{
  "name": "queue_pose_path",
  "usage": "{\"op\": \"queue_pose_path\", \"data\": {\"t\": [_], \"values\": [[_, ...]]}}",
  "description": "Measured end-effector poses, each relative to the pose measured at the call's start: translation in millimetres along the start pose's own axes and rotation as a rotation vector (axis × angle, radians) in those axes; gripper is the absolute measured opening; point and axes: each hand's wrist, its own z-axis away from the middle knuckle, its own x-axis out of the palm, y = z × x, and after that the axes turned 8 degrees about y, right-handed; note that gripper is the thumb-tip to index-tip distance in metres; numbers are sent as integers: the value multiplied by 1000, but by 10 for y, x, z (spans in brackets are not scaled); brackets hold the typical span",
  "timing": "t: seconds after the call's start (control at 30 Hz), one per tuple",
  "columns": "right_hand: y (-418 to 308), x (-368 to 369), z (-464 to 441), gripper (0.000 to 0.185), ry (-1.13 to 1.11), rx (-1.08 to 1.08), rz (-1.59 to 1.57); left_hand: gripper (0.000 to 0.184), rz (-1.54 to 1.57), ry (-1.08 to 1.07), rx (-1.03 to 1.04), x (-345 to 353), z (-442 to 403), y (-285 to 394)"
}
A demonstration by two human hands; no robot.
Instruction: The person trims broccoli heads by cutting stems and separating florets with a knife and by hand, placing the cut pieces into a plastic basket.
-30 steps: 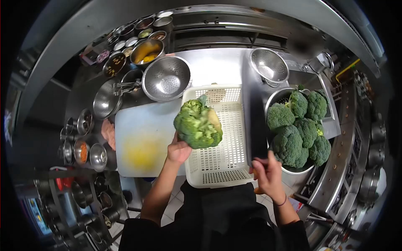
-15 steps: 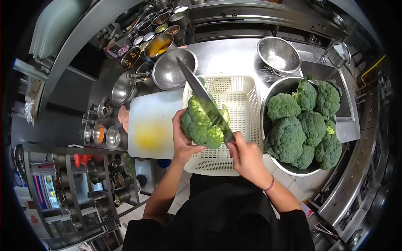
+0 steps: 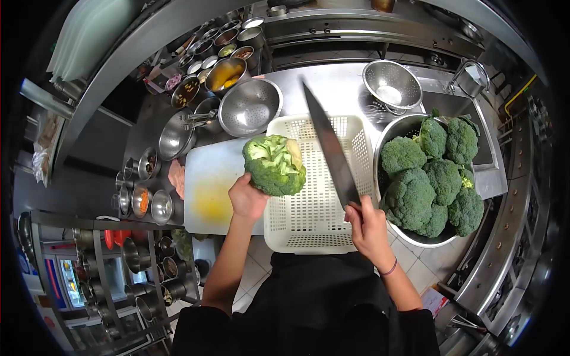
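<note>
A broccoli head (image 3: pixel 274 166) is near the middle of the frame, held up over the left rim of a white basket (image 3: pixel 317 243), with pale cut stems showing. The left hand (image 3: pixel 248 199) is clamped around its lower left side. Right of it, the right hand (image 3: pixel 369 228) is closed on the handle of a large knife (image 3: pixel 332 148), its blade slanting up over the basket, apart from the broccoli.

The step in hand looks like trimming or splitting this head. A further cut would call for a firm left grip, the blade brought across to the stems, and the left fingertips kept clear of the edge.

Further out, a cutting board (image 3: pixel 202 166) with a yellow stain lies at centre left, and a metal bowl (image 3: pixel 424 242) piled with whole heads (image 3: pixel 409 193) stands at right. A colander (image 3: pixel 250 108) sits upper middle.

The left fingers behind the head are hidden, as is its underside, and the right hand covers most of the knife handle. How high the broccoli hangs above the basket is hard to judge. The lower heads in the bowl are covered, and the small tins (image 3: pixel 228 50) at upper left are too crowded to read fully.
</note>
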Motion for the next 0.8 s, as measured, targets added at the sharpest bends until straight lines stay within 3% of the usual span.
{"op": "queue_pose_path", "data": {"t": [0.13, 0.2, 0.3, 0.47, 0.53, 0.67, 0.8], "values": [[-220, 101, -145, 11, -18, -221, 164, 55, 179, -102, -46, -57, -16, -89], [-313, 166, -176, 11, -10, -255, 184, 53, 327, -286, -80, -82, -30, -104], [-436, 306, -262, 12, -15, -314, 229, 53, 322, -390, -74, -196, -30, -128], [-588, 351, -358, 15, -25, -364, 330, 72, 164, -384, -26, -128, -60, -27], [-614, 331, -312, 13, 74, -444, 265, 85, 117, -355, -68, -26, 6, 57], [-314, 404, -252, 15, -165, -253, 468, 88, 33, -365, -38, 185, -14, 70], [-148, 295, -257, 17, -255, -43, 352, 91, -78, -299, -2, 243, -57, -51]]}}
